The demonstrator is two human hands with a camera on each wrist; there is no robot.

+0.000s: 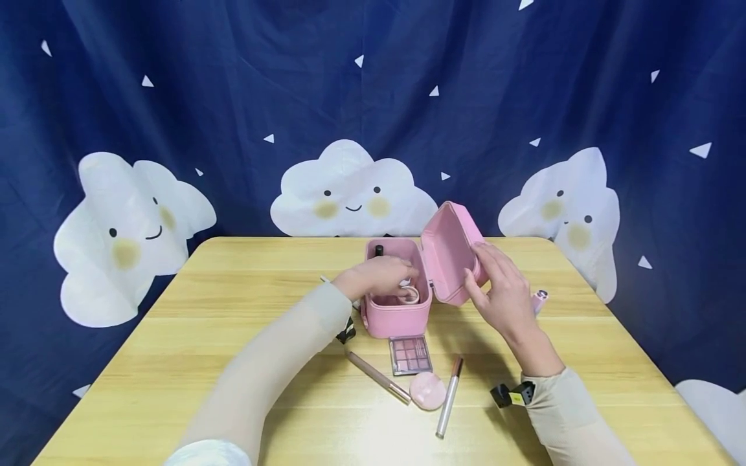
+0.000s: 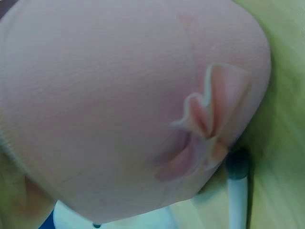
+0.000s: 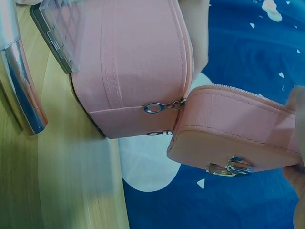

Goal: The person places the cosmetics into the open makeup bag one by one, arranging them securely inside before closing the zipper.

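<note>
A pink cosmetic case (image 1: 399,321) stands on the table with its lid (image 1: 447,259) swung up to the right. My left hand (image 1: 381,274) reaches down inside the case. Its fingertips are partly hidden beside a round, pale-rimmed item (image 1: 410,296), and I cannot tell whether they grip something. Near the case's back wall a black-topped item (image 1: 379,250) sticks up. My right hand (image 1: 502,294) holds the lid by its outer edge, thumb and fingers on either side. In the left wrist view, a bow (image 2: 209,129) decorates the case wall; in the right wrist view, zipper pulls (image 3: 153,108) hang at the hinge.
In front of the case lie an eyeshadow palette (image 1: 410,355), a round pink item (image 1: 428,391), a brown pen-like tube (image 1: 377,377) and a silver tube with copper cap (image 1: 447,401). A makeup brush (image 2: 238,200) lies by the bow. A small pink tube (image 1: 539,301) is beyond my right hand.
</note>
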